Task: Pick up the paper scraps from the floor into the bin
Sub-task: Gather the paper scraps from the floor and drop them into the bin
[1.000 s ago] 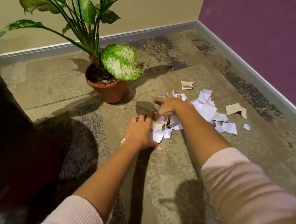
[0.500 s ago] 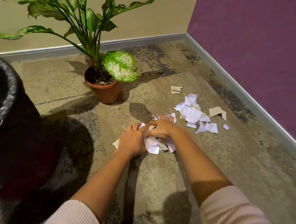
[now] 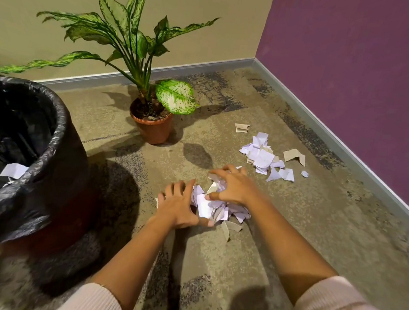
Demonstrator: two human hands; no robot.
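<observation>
The paper scraps are small torn pieces, white, pale lilac and beige, crumpled into a heap on the floor. The left hand presses against the heap from one side, fingers spread and not closed; the right hand lies over it with fingers curled on the pieces. A second group of scraps lies farther away, near the purple wall. The floor is a worn, mottled grey-brown carpet. The bin with a black bag stands at left, holding some paper, and a potted plant stands behind.
</observation>
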